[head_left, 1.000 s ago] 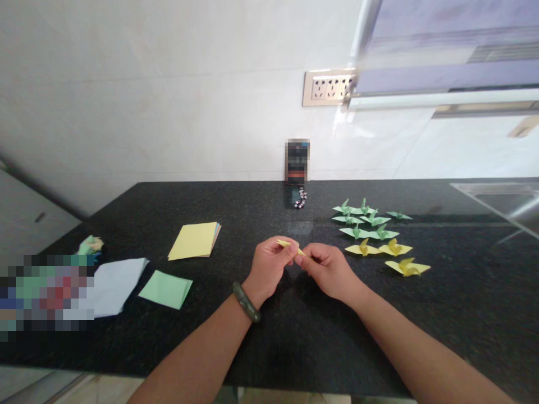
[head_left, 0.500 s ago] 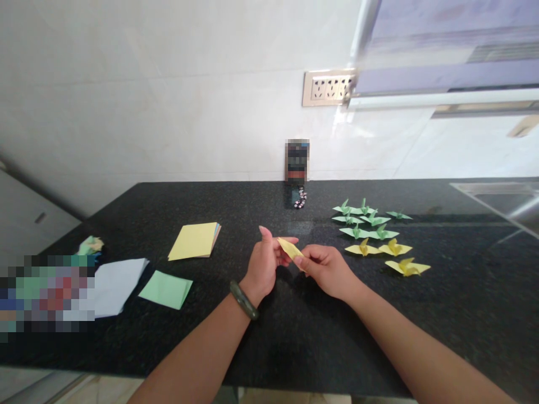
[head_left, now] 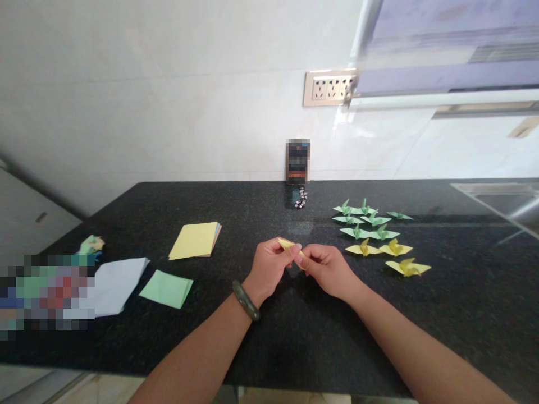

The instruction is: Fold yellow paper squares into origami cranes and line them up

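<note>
A small folded piece of yellow origami paper point(head_left: 285, 243) is pinched between both hands above the dark countertop. My left hand point(head_left: 270, 267), with a dark green bangle point(head_left: 246, 301) at the wrist, presses its thumb on top of the paper. My right hand point(head_left: 330, 272) grips the lower right end between thumb and fingers. The two thumb tips meet closely, and the fingers hide much of the paper. To the right sit yellow paper cranes point(head_left: 407, 267) and, behind them, several green paper cranes point(head_left: 357, 232).
A stack of square paper point(head_left: 193, 241), yellow on top, lies to the left. Nearer are a green paper sheet point(head_left: 166, 289) and white paper point(head_left: 120, 283). A phone point(head_left: 297, 161) with a beaded strap point(head_left: 301, 197) leans on the wall. A sink point(head_left: 505, 205) is at far right.
My left thumb, raised before, has come down onto the yellow paper, and the left fingers have closed around it. My right hand keeps its pinch in nearly the same place.
</note>
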Action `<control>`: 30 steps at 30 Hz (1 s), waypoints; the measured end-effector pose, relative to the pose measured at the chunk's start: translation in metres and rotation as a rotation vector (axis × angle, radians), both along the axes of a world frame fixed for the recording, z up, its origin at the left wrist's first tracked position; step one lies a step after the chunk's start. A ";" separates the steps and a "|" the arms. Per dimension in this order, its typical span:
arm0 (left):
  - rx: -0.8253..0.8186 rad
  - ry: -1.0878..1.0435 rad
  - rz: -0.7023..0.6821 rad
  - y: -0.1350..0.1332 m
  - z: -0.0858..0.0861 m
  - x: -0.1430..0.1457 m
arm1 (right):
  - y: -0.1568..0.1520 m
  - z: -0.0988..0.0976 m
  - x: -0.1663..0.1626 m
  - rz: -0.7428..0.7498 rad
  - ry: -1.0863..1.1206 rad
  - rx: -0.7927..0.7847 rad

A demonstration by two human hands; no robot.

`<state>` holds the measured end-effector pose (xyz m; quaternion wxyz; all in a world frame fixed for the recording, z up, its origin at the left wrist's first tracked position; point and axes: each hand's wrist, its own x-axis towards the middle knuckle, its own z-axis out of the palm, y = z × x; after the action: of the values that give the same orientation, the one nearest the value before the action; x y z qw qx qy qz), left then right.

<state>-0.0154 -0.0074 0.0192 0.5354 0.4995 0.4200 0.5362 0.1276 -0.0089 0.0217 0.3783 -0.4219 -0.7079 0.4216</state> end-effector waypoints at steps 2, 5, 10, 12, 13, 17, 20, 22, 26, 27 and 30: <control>0.040 0.032 0.015 -0.001 0.001 0.000 | 0.000 -0.002 -0.001 -0.009 -0.015 0.011; 0.032 0.044 0.035 -0.002 0.003 0.001 | 0.000 -0.004 -0.002 0.020 -0.032 -0.009; -0.013 0.103 0.095 -0.004 0.006 0.002 | 0.000 -0.002 -0.002 0.044 -0.039 -0.048; -0.024 0.118 0.115 -0.005 0.007 0.003 | -0.001 -0.001 -0.003 0.024 -0.063 -0.017; -0.027 0.117 0.126 -0.005 0.007 0.003 | -0.002 -0.001 -0.003 0.015 -0.072 0.006; -0.044 0.042 0.121 -0.004 0.004 0.004 | -0.003 -0.001 -0.006 -0.013 -0.066 0.069; -0.101 -0.087 0.026 -0.001 -0.001 0.004 | -0.003 -0.001 -0.006 -0.040 -0.038 0.045; -0.101 -0.135 -0.020 0.001 -0.004 0.004 | -0.002 -0.001 -0.005 -0.060 -0.019 0.026; -0.051 -0.074 0.029 0.000 -0.004 0.003 | -0.001 0.000 -0.004 -0.069 -0.013 0.009; -0.045 -0.058 0.043 0.000 -0.003 0.003 | -0.002 0.000 -0.004 -0.065 -0.014 0.002; -0.044 -0.038 0.095 0.001 -0.002 0.002 | -0.002 0.000 -0.005 -0.070 -0.019 -0.028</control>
<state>-0.0137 -0.0063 0.0169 0.5279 0.4570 0.4447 0.5610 0.1229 -0.0105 0.0213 0.3801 -0.4557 -0.6903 0.4139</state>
